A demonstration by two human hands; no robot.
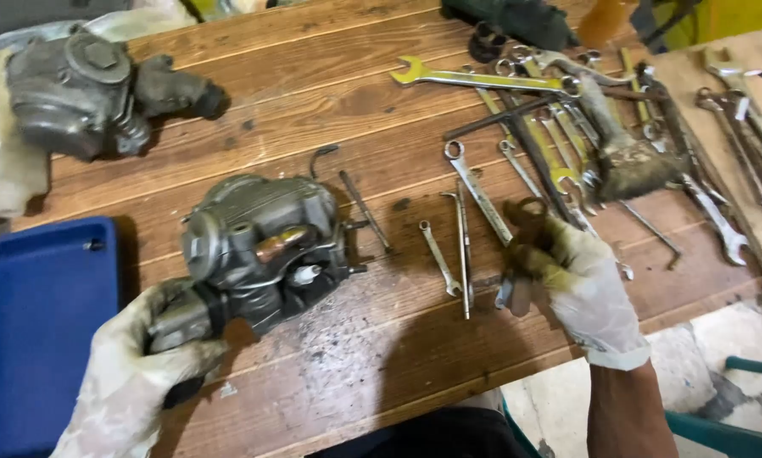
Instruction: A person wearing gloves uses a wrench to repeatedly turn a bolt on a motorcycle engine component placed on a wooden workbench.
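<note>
Gloved and grimy, the left hand (147,360) sits lowest in view, its fingers wrapped tight around the rubber intake end of a grey metal engine part (262,242) that rests on the wooden workbench (330,102); the bulk of the part lies beyond and to the right of those fingers, just past the knuckles. Left of it, a blue plastic tray (37,331) lies on the bench's near corner. At the far left corner rests a second grey engine casting (84,93), well apart from both hands. Across the right half of the bench spreads a loose scatter of wrenches (567,127), with a long open-ended spanner (482,79) lying crosswise at the top. The right hand (580,284), also gloved, hovers over the bench's near edge, its fingers closed around a small dark ring spanner (521,233) whose ringed end rises above the fingertips. Two slim spanners (453,250) lie on the wood just left of that hand.
</note>
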